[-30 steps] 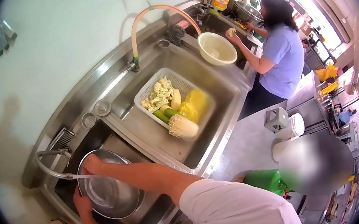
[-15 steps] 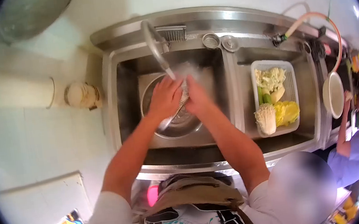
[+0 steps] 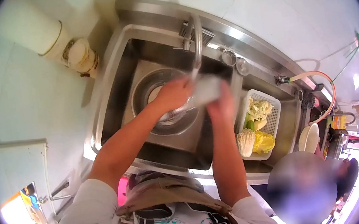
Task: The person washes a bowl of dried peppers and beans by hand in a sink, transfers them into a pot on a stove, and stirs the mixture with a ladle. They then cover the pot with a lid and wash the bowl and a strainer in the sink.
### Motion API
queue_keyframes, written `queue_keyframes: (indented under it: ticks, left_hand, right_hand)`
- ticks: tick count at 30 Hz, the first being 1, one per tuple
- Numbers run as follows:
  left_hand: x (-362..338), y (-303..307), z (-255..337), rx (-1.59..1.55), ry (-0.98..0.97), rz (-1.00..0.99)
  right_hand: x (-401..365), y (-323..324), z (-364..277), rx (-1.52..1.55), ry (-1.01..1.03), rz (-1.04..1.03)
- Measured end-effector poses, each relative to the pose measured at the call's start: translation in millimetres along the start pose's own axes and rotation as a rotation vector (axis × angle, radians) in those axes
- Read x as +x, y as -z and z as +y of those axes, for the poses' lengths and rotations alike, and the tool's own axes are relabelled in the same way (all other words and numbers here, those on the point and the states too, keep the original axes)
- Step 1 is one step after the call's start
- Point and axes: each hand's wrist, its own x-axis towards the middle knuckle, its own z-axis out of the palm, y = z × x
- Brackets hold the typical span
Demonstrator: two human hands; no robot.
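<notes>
Under the faucet (image 3: 198, 39), my left hand (image 3: 173, 94) is closed on one side of a perforated metal piece (image 3: 185, 107), blurred by motion. My right hand (image 3: 221, 105) grips the right end of its pale, smeared part. I cannot tell exactly what kind of utensil it is. Water from the spout meets it close by my left fingers. Below my hands, a round metal bowl (image 3: 135, 100) stands in the left sink basin (image 3: 143, 67), with something pale inside, partly hidden by my left forearm.
In the right basin lies a white plastic basket (image 3: 277, 105) with enoki mushrooms (image 3: 246, 143), yellow leaf vegetable (image 3: 263, 141) and a green piece. A hose (image 3: 331, 90) curves over the right side. Near a white bowl (image 3: 308, 138) is another person (image 3: 304, 195).
My view has turned, so the sink sits tilted. My hands have moved further apart, and the perforated piece between them has swung to a flatter angle, more of its pale side showing.
</notes>
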Motion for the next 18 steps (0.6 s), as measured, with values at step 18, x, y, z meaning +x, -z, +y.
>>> queue_keyframes:
  ticks: [18]
  left_hand:
    - [-12.4, -11.3, -136.2, -1.017, 0.354, 0.313]
  right_hand:
    - [-50.4, 41.6, 13.8, 0.086, 0.004, -0.084]
